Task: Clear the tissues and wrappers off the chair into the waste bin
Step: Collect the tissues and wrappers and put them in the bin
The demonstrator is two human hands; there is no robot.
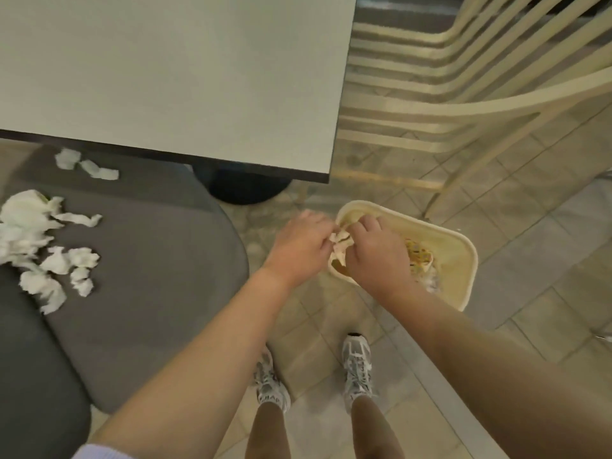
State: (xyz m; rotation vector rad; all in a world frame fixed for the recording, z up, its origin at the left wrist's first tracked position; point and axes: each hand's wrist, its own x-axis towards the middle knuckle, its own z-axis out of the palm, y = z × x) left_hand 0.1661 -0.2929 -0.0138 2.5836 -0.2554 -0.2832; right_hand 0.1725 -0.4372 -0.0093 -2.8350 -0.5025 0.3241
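Bare forearms come up from the bottom edge, both reaching to the same spot over the floor. Left hand [299, 246] and right hand [374, 251] are together, fingers of both curled and pinching one crumpled white tissue wad [341, 241] between them. Wad hangs right over the near-left rim of the cream rectangular plastic waste bin [463, 256], which stands on the tiled floor just right of the grey padded chair seat [159, 246].

Step, as I read it: drop-off of one handful, at release point. Next move needs both pinches let go with the wad inside the rim line; it sits close to the edge, so nudging it further right first would avoid a floor miss.

Bin contents: a yellow-patterned wrapper [419, 256] and some pale scrap under it near the right side; rest of the interior is hidden by the hands.

Task far from done. Chair seat holds a big cluster of torn white tissues [29, 223] at its left, smaller crumpled pieces [71, 260] nearer, and two small scraps [87, 165] up by the edge of the pale grey tabletop [165, 67]. Several more trips look likely.
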